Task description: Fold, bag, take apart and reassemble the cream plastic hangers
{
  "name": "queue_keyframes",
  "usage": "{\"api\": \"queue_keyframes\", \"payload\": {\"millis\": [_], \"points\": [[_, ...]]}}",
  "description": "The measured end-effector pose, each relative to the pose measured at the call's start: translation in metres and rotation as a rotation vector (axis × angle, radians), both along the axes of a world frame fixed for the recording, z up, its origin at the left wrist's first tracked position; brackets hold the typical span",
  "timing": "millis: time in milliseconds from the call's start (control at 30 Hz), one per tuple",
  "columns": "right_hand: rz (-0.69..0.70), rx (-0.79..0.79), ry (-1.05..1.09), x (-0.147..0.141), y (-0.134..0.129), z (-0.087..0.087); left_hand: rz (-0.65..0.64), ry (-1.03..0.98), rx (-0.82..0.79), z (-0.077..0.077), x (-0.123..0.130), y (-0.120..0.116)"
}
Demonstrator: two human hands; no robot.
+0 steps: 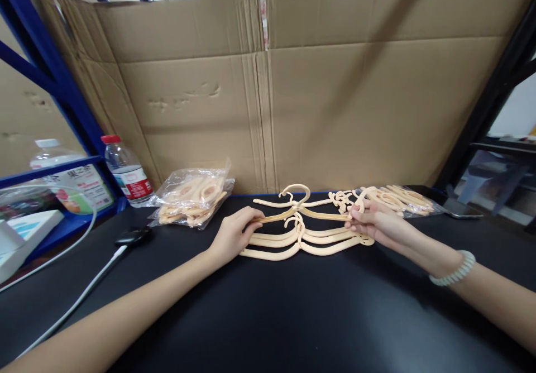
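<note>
Between my two hands is a cream clothes hanger (321, 214), its hook pointing up and away from me. My left hand (237, 231) pinches the hanger's left end between thumb and fingers. The right end is gripped by my right hand (379, 222), whose fingers partly hide a curled piece there. Just below and behind it, several similar hangers (272, 254) lie together on the black table, arms spread left and right. Another hanger (274, 203) lies farther back. Small cream curled pieces (342, 199) are heaped beside my right hand.
Clear bags of cream parts (195, 191) lie at the back left, with another bag (404, 200) at the back right near a phone (460, 209). A red-capped bottle (128, 172), a black device (133, 237) and a white cable (84, 295) are on the left. A cardboard wall (377, 99) stands behind.
</note>
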State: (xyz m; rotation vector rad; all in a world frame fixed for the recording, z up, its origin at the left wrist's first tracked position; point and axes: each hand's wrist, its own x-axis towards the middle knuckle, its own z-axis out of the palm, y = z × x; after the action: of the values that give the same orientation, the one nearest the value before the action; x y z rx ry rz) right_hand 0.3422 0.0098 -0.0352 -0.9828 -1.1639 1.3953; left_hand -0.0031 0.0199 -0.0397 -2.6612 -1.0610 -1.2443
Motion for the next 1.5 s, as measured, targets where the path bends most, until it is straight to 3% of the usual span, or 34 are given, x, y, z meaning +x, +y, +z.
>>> {"api": "queue_keyframes", "payload": {"millis": [267,500,633,767,933,1100,1200,1367,1500], "points": [[-0.107,0.098,-0.023,-0.003,0.001,-0.004,-0.014,0.001,-0.016,0.0,0.0,-0.003],[-0.083,0.07,0.044,-0.008,-0.004,0.001,-0.004,0.025,0.112,0.0,0.001,-0.005],[-0.048,0.108,0.005,-0.008,-0.007,0.008,0.071,0.063,0.148,0.003,-0.003,-0.005],[-0.084,0.144,0.01,0.006,0.001,0.016,0.19,0.308,0.212,0.02,-0.009,-0.008],[-0.054,0.087,-0.047,0.033,0.009,0.025,0.17,0.639,0.17,0.055,-0.008,-0.024],[0.081,0.124,-0.194,0.049,0.007,0.033,0.064,0.803,0.047,0.073,0.0,-0.046],[0.224,0.161,-0.334,0.06,0.008,0.035,0.006,0.81,-0.017,0.072,0.003,-0.054],[0.517,0.279,-0.776,0.073,0.012,0.039,-0.075,0.86,-0.097,0.064,0.005,-0.058],[0.635,0.321,-0.904,0.069,0.009,0.043,-0.103,0.862,-0.171,0.062,0.002,-0.058]]}}
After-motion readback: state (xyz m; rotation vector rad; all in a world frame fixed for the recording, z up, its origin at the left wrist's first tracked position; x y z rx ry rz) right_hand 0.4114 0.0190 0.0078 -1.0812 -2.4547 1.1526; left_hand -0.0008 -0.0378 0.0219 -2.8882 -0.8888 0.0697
